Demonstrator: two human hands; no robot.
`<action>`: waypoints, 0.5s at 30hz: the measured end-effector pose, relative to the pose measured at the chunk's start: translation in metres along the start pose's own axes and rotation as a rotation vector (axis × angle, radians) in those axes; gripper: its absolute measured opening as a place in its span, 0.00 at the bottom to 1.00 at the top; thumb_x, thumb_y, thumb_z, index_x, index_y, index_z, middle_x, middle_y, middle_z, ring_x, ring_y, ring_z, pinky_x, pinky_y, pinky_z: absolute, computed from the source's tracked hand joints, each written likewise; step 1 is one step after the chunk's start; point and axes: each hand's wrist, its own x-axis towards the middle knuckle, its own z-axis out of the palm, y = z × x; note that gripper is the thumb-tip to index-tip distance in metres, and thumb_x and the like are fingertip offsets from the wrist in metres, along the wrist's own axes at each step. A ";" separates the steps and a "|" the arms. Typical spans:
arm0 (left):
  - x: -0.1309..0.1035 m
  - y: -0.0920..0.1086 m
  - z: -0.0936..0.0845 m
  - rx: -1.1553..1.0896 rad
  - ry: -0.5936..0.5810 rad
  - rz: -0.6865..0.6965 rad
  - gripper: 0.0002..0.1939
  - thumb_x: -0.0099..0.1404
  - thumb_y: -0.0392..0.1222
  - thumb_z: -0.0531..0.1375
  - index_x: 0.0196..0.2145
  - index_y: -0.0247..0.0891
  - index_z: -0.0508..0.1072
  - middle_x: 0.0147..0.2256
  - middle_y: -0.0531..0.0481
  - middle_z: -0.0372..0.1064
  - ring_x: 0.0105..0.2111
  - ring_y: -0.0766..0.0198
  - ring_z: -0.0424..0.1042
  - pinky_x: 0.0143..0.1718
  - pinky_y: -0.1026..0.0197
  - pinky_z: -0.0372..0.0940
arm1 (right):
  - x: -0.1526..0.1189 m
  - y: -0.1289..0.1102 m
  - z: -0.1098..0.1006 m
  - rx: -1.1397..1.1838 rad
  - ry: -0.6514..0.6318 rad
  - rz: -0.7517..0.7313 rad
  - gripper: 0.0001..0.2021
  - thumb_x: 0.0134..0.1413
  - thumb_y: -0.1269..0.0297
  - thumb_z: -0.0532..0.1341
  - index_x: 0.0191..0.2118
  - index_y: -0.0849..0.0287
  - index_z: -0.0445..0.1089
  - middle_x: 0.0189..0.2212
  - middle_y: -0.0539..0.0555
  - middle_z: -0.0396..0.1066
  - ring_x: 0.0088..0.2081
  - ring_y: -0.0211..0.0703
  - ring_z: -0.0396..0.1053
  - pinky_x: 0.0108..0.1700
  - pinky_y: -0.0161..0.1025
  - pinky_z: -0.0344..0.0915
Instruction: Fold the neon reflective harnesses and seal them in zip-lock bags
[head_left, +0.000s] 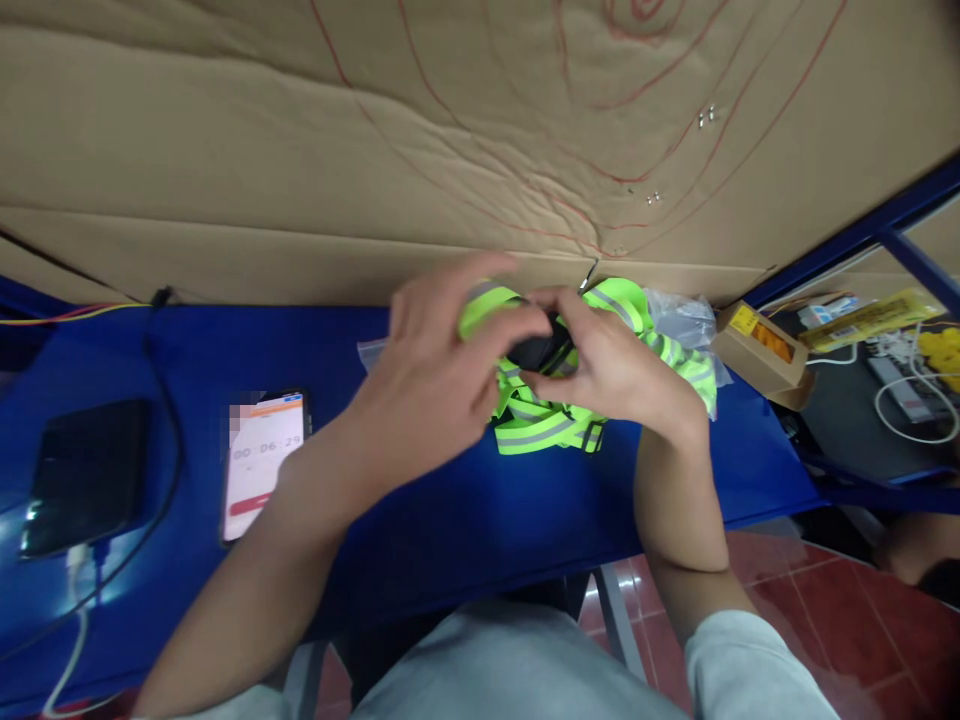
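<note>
Handling reflective straps appears underway, right hand curled around a black part, left hand half-open, contact unclear; next move probably requires steady support.

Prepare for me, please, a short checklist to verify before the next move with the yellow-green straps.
1. Yellow-green straps spread flat: not ok, they lie bunched together.
2. Right grip at the black piece: ok, curled about it; firmness unclear.
3. Left grip holding securely: cannot tell, it is blurred.
4. Phone free of the left forearm: cannot tell, the arm overlaps it in view.
5. Black cable apart from the straps: ok, it runs well to their left.
</note>
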 end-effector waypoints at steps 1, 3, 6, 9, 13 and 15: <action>0.000 0.004 0.002 0.015 -0.024 0.089 0.19 0.68 0.34 0.60 0.56 0.44 0.71 0.67 0.40 0.60 0.69 0.43 0.61 0.68 0.38 0.61 | 0.000 0.001 -0.001 0.005 0.006 -0.009 0.29 0.55 0.61 0.70 0.60 0.60 0.64 0.54 0.60 0.76 0.51 0.55 0.76 0.51 0.44 0.70; 0.001 0.006 0.005 0.060 -0.051 0.141 0.15 0.69 0.36 0.62 0.53 0.42 0.73 0.65 0.37 0.64 0.66 0.42 0.65 0.66 0.37 0.62 | -0.002 0.001 -0.005 0.018 -0.001 -0.031 0.29 0.54 0.61 0.71 0.59 0.58 0.64 0.53 0.58 0.76 0.51 0.54 0.76 0.51 0.44 0.71; 0.002 -0.001 0.005 0.056 -0.107 0.096 0.14 0.70 0.40 0.62 0.53 0.43 0.74 0.65 0.39 0.66 0.64 0.43 0.67 0.64 0.39 0.64 | -0.006 -0.003 -0.011 0.023 -0.022 -0.049 0.28 0.55 0.61 0.70 0.59 0.56 0.64 0.54 0.58 0.75 0.53 0.55 0.75 0.54 0.46 0.70; 0.003 -0.008 0.004 0.059 -0.131 0.031 0.12 0.71 0.42 0.62 0.51 0.48 0.75 0.63 0.46 0.70 0.61 0.49 0.71 0.60 0.45 0.67 | -0.007 -0.010 -0.009 -0.059 -0.014 -0.064 0.28 0.57 0.61 0.70 0.61 0.55 0.64 0.58 0.60 0.72 0.59 0.59 0.71 0.60 0.53 0.67; 0.003 -0.015 0.014 0.156 -0.138 -0.033 0.08 0.68 0.40 0.62 0.45 0.44 0.75 0.57 0.47 0.75 0.54 0.50 0.77 0.53 0.47 0.69 | 0.000 -0.020 0.014 -0.252 0.010 0.000 0.28 0.58 0.70 0.66 0.63 0.60 0.64 0.57 0.66 0.71 0.59 0.65 0.69 0.60 0.59 0.65; 0.002 -0.019 0.021 0.182 -0.164 -0.046 0.08 0.66 0.39 0.62 0.44 0.43 0.76 0.54 0.47 0.77 0.52 0.49 0.78 0.51 0.46 0.70 | 0.005 -0.021 0.027 -0.323 0.010 0.036 0.26 0.57 0.74 0.63 0.62 0.63 0.65 0.54 0.67 0.72 0.57 0.65 0.71 0.58 0.59 0.67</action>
